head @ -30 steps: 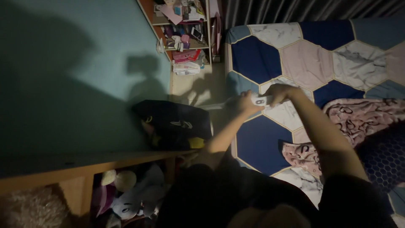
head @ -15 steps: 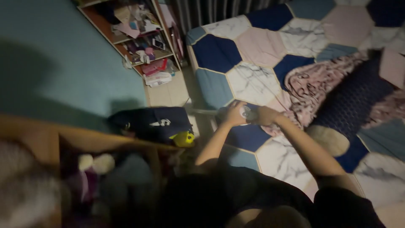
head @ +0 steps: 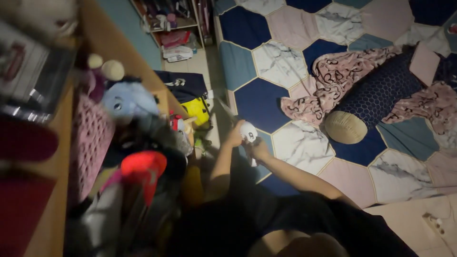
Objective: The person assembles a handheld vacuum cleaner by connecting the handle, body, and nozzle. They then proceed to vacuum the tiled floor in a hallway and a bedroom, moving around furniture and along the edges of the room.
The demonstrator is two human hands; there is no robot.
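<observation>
A flat box [head: 28,71] with dark and reddish faces, perhaps a package, lies blurred at the wooden shelf's [head: 102,45] top left.

Small white rounded object [head: 248,130] held between left hand [head: 235,137] and right hand [head: 259,148]: too small and dim to tell its kind; fingers partly cover it. Grip of either hand unclear. Person's lower body in dark clothing is lost in shadow at bottom edge.

Wooden shelf unit [head: 71,143] at left: blurred, cut by left and top edges. Soft toys on it smeared; pale blue plush [head: 127,100] and red item [head: 143,166] have no readable shape.

Hexagon-patterned quilt [head: 304,143] runs off top and right edges. Distant shelf [head: 171,24] holds clutter too small to identify.
</observation>
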